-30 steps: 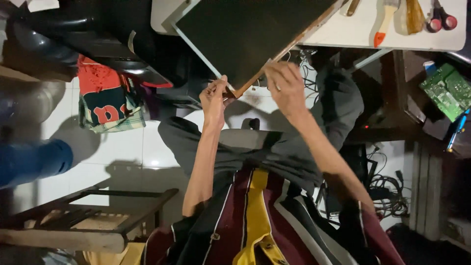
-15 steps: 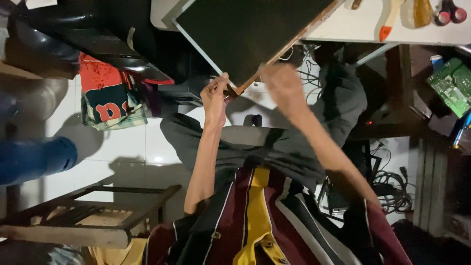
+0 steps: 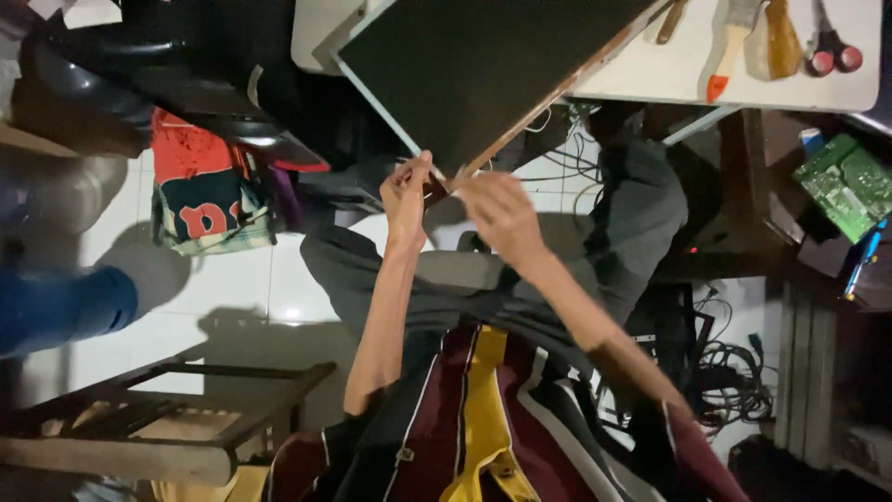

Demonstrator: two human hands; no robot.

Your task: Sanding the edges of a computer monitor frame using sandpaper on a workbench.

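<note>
A flat dark panel (image 3: 483,70) with a thin pale frame lies tilted over the edge of a white table (image 3: 650,79), its lower corner pointing at me. My left hand (image 3: 407,191) pinches that corner from the left, fingers closed on the frame edge. My right hand (image 3: 497,212) grips the same corner from the right and is slightly blurred. The two hands almost touch. Below them are my grey trousers (image 3: 557,279) and a maroon and yellow shirt (image 3: 483,418).
On the table lie a paintbrush (image 3: 729,42), red-handled scissors (image 3: 827,46) and a wooden-handled tool. A green circuit board (image 3: 841,186) sits right, cables (image 3: 734,381) on the floor below it. A red and navy bag (image 3: 209,195), a wooden chair (image 3: 158,418) and another person's blue-clad leg (image 3: 56,307) are left.
My right hand has moved left and down to the panel's corner, closing up to my left hand. The panel's corner has shifted slightly.
</note>
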